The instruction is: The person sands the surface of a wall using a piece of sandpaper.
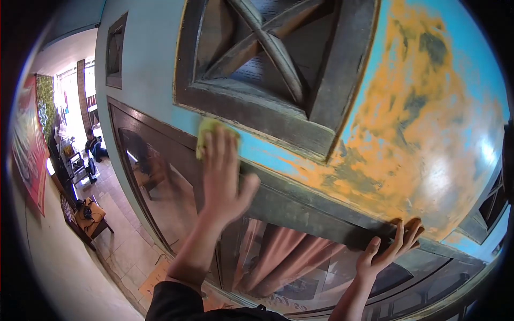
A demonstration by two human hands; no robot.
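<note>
My left hand (222,174) presses a yellow-green pad (202,140) flat against the blue wall strip below the dark wooden vent frame (257,115). Its fingers lie over the pad, with the thumb held out to the right. Farther right, my right hand (388,249) rests its fingertips on the dark wooden beam (310,206), just under the patchy wall. That hand holds nothing, and its fingers are apart. Orange and grey patches cover the blue wall (396,134) right of the vent frame.
Glass panes with a pink curtain (284,257) lie below the beam. At the far left, a person (95,146) sits near a bright doorway. A chair (90,218) with a dark item on it stands on the tiled floor (126,246). A red banner (29,144) hangs at the left.
</note>
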